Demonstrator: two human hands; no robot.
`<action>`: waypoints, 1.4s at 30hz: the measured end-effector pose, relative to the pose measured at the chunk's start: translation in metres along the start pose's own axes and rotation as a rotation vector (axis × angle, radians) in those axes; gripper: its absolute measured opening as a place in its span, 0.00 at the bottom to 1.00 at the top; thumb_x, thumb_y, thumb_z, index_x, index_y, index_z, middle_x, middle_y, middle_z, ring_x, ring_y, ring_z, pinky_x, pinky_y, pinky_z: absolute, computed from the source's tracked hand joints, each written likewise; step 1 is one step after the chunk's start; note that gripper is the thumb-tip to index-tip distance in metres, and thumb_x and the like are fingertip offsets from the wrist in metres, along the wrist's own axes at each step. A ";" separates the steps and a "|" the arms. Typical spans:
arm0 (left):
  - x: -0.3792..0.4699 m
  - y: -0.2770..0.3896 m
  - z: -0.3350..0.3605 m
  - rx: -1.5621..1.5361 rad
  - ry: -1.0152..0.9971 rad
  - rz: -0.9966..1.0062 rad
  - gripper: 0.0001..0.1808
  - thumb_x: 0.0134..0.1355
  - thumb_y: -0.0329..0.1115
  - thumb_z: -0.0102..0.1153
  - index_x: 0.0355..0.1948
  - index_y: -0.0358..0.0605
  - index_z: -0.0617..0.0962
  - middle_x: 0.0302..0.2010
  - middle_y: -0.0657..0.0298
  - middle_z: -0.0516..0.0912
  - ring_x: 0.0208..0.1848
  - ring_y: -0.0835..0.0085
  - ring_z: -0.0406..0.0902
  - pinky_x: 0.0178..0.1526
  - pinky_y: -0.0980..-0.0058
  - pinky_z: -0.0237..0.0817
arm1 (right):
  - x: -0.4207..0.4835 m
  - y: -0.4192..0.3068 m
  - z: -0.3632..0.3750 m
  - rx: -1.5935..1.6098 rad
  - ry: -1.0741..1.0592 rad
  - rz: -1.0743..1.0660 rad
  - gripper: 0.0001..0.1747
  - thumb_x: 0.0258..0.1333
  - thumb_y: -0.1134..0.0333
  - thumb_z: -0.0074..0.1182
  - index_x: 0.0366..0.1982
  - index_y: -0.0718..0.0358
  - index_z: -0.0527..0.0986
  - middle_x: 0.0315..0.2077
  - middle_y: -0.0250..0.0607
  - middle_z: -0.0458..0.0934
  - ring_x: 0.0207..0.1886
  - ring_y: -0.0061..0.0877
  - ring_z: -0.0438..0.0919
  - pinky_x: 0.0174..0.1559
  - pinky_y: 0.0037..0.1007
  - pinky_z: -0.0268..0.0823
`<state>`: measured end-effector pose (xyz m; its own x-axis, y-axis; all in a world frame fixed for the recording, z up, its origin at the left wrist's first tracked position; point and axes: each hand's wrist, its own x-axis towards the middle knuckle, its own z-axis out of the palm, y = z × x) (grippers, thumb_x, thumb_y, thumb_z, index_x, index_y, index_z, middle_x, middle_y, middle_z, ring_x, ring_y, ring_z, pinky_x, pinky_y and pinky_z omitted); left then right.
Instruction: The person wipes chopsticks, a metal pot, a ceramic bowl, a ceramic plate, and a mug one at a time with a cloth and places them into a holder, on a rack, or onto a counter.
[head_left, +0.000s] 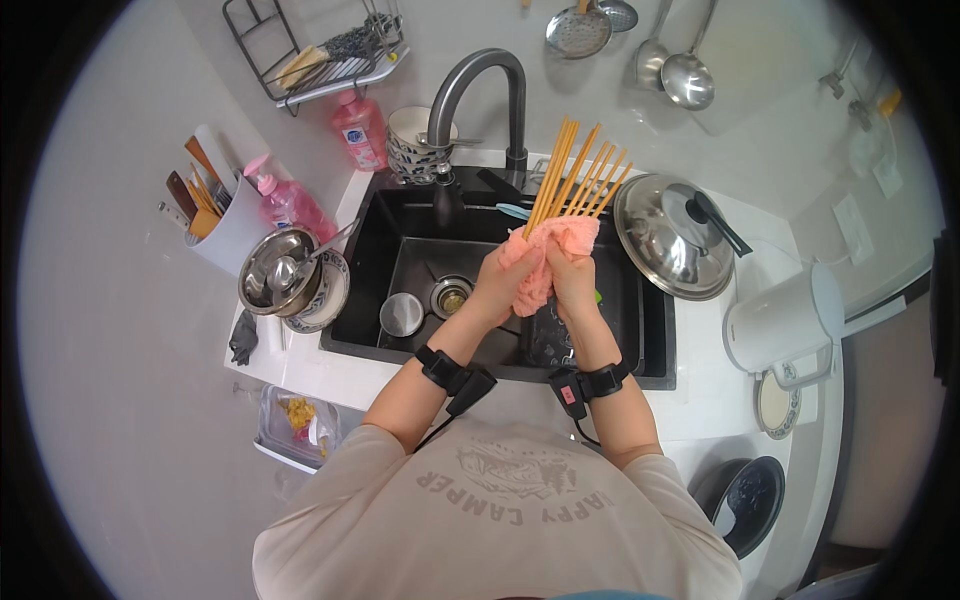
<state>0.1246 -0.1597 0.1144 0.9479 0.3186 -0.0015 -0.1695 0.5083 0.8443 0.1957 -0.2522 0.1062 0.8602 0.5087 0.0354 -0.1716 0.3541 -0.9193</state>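
Note:
A bundle of wooden chopsticks (571, 171) fans out from a pink cloth (544, 274), their upper ends pointing away from me. My left hand (504, 277) grips the cloth and the sticks inside it from the left. On the other side, my right hand (573, 279) clasps the cloth too, its thumb close to the left one. The wrapped lower part of the chopsticks is hidden. Both hands are above the black sink (360, 307), near the divide between its drain side and a dark tray (551, 337) holding water drops.
A gooseneck faucet (480, 64) arches behind the sink. Steel bowls (277, 274) and a plate stand at the left rim, near pink soap bottles (296, 202). To the right are a domed pan lid (671, 236), a white electric kettle (784, 322) and a black pot (742, 502). Ladles (686, 81) hang above.

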 end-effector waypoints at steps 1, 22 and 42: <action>-0.001 0.000 0.000 0.000 0.004 0.003 0.18 0.62 0.36 0.52 0.51 0.41 0.70 0.35 0.65 0.77 0.31 0.81 0.75 0.28 0.84 0.68 | 0.000 -0.001 -0.001 0.000 -0.004 0.002 0.14 0.59 0.68 0.49 0.46 0.63 0.71 0.42 0.33 0.74 0.45 0.17 0.72 0.46 0.20 0.64; -0.045 0.036 -0.010 0.463 -0.171 -0.179 0.15 0.60 0.40 0.54 0.45 0.45 0.72 0.31 0.66 0.77 0.27 0.81 0.75 0.28 0.83 0.68 | 0.030 -0.065 -0.009 0.299 -0.369 0.171 0.15 0.62 0.60 0.46 0.39 0.66 0.69 0.37 0.50 0.77 0.44 0.36 0.77 0.48 0.35 0.69; -0.090 0.087 -0.042 0.092 0.037 -0.087 0.15 0.59 0.40 0.54 0.42 0.43 0.72 0.26 0.65 0.75 0.22 0.79 0.73 0.22 0.82 0.64 | 0.062 -0.100 0.103 0.410 -0.327 0.166 0.14 0.65 0.57 0.41 0.29 0.59 0.64 0.18 0.28 0.60 0.20 0.19 0.59 0.27 0.25 0.59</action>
<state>0.0136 -0.1109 0.1654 0.9469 0.3069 -0.0956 -0.0598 0.4602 0.8858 0.2168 -0.1751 0.2411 0.6231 0.7778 0.0829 -0.5212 0.4919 -0.6974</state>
